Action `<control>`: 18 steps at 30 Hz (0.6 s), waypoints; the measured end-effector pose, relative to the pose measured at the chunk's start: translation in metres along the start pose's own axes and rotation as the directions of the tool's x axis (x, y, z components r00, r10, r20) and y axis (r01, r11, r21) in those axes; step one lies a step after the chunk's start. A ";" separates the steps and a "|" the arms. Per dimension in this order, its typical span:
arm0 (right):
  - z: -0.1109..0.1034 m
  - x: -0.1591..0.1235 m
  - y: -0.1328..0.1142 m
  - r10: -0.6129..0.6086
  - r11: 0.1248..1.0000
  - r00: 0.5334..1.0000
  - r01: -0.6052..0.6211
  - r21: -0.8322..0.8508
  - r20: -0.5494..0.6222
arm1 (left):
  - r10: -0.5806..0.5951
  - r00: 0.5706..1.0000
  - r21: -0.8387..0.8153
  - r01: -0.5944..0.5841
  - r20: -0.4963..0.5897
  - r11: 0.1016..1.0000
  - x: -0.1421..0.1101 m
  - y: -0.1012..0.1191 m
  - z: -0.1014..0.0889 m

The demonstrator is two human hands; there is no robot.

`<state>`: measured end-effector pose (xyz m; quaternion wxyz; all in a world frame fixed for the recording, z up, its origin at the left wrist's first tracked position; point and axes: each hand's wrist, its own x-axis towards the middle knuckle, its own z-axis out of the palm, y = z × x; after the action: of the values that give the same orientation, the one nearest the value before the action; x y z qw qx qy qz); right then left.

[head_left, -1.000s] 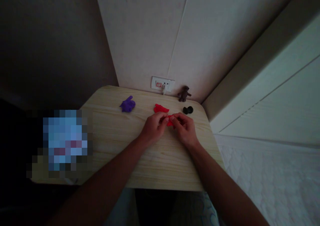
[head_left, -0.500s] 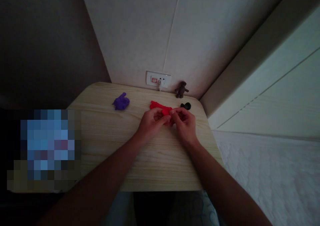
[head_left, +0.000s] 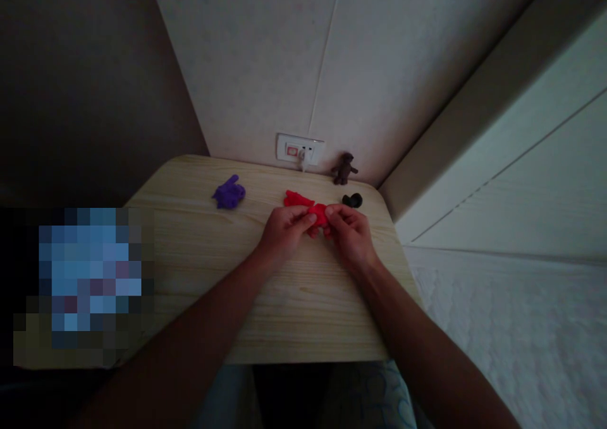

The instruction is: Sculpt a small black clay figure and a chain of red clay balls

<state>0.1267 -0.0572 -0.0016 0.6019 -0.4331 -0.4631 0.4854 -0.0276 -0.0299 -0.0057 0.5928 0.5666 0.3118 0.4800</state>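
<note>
Table edges: The pale wooden table (head_left: 303, 315) meets the wall (head_left: 260, 69) at back, its right edge beside white quilted fabric (head_left: 512, 328).
Room around hands: Wood grain stretches toward the near edge; the purple piece (head_left: 229, 193) lies well to the left.
Back right: A brown figure (head_left: 345, 169) stands near the wall, behind a black piece (head_left: 353, 200).
Left hand (head_left: 284, 227): Angled inward, thumb and fingers pinched on the red piece (head_left: 318, 214).
Right hand (head_left: 351, 233): Clamped on its other side.
Red piece: Between both hands, near the red lump (head_left: 298, 198).
</note>
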 end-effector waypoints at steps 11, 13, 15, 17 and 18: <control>0.004 -0.004 -0.004 -0.082 0.983 0.996 0.075 -0.168 -0.036 | 0.014 0.986 -0.045 -0.022 -0.163 0.999 0.001 0.001 0.004; 0.006 -0.005 -0.005 -0.067 0.982 0.997 0.061 -0.178 -0.027 | 0.055 0.985 0.032 -0.051 -0.164 0.998 0.001 0.001 0.001; 0.006 -0.005 -0.005 -0.057 0.982 0.998 0.054 -0.181 -0.015 | 0.082 0.985 0.082 -0.070 -0.155 0.994 0.001 0.001 -0.001; 0.005 -0.005 -0.003 -0.054 0.985 0.999 0.055 -0.165 0.007 | 0.086 0.987 0.097 -0.073 -0.135 0.993 0.001 0.001 -0.002; 0.004 -0.005 -0.002 -0.056 0.988 0.998 0.058 -0.145 0.015 | 0.081 0.989 0.095 -0.069 -0.127 0.993 0.001 0.001 -0.002</control>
<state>0.1226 -0.0617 0.0007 0.5797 -0.4598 -0.5128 0.4355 -0.0296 -0.0283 -0.0051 0.5264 0.5716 0.3496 0.5234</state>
